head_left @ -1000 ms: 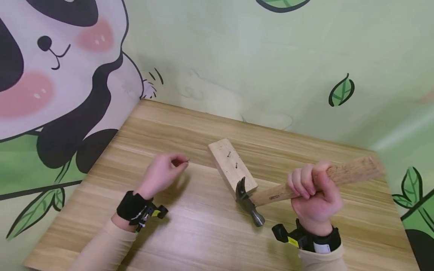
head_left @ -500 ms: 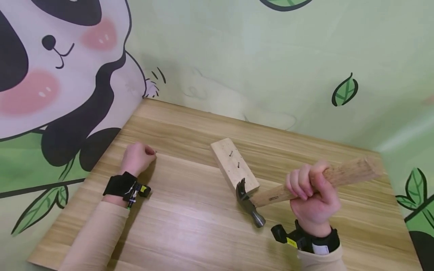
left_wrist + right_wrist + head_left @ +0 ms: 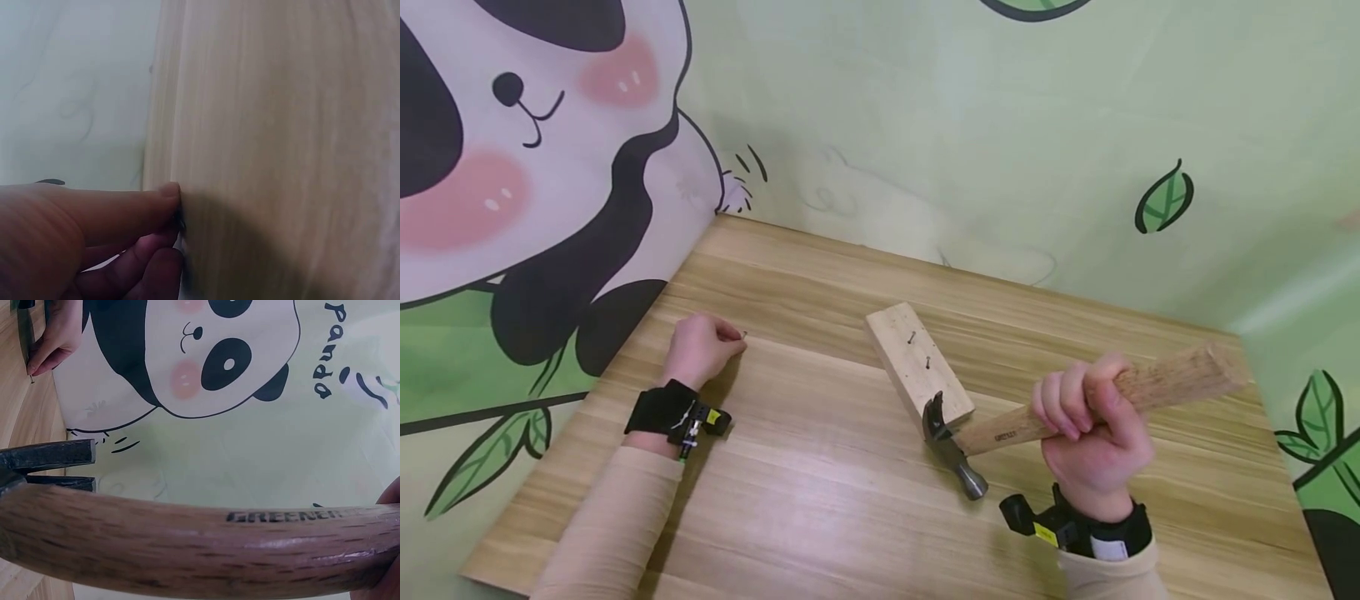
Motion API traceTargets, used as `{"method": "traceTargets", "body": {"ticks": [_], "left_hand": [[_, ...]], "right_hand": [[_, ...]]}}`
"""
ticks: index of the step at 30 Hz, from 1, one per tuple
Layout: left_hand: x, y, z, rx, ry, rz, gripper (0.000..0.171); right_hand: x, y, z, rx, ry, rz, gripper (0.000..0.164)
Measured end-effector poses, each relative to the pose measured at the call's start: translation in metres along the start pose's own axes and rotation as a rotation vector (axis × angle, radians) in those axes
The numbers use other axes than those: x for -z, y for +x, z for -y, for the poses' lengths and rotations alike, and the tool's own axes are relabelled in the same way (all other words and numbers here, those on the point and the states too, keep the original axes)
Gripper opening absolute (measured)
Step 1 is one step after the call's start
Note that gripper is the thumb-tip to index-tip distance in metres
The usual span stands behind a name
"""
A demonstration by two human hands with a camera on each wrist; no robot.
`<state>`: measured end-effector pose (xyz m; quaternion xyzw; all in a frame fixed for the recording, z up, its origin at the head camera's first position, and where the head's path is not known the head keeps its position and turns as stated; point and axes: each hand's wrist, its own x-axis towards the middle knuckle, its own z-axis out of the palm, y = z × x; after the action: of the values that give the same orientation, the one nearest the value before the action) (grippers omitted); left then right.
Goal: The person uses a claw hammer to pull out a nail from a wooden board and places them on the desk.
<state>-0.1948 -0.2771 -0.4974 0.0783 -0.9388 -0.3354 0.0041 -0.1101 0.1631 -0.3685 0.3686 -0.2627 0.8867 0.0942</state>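
Observation:
At the left of the table, my left hand [image 3: 700,346] pinches a small nail [image 3: 745,334] between thumb and fingertips, low over the wood. The nail's tip [image 3: 32,379] pokes past the fingertips in the right wrist view. My right hand [image 3: 1093,425] grips the wooden handle of a claw hammer [image 3: 1003,433], whose dark metal head overlaps the near end of a wooden block [image 3: 898,346] in the head view. Two nails stand up from the block's top, a farther nail [image 3: 912,337] and a nearer nail [image 3: 927,362]. Small dark marks dot the block.
The wood-grain table [image 3: 820,492] meets a pale green wall [image 3: 925,150] at the back. A large painted panda [image 3: 542,125] covers the left wall. Each wrist wears a black strap with a small camera, the left camera [image 3: 715,421] and the right camera [image 3: 1017,515].
My left hand moved left across the table, away from the block, with the nail between its fingers, then stayed there. The right hand and hammer kept nearly still.

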Motion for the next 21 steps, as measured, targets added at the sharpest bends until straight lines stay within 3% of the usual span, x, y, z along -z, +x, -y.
{"method": "traceTargets", "body": {"ticks": [9,15,18,21], "left_hand": [[0.001,0.0,0.004,-0.005,0.003,0.006,0.018],[0.004,-0.001,0.003,-0.024,0.019,0.006,0.02],[0.005,-0.003,-0.007,-0.037,0.044,-0.007,0.023],[0.003,-0.002,-0.027,-0.08,0.057,-0.028,0.028]], "right_hand": [[-0.001,0.001,0.0,0.0,-0.008,-0.015,0.026],[-0.003,0.008,0.0,-0.05,-0.061,-0.066,0.026],[-0.005,0.018,-0.001,-0.103,-0.138,-0.103,0.026],[-0.004,0.035,-0.005,-0.195,-0.259,-0.171,0.026]]}}
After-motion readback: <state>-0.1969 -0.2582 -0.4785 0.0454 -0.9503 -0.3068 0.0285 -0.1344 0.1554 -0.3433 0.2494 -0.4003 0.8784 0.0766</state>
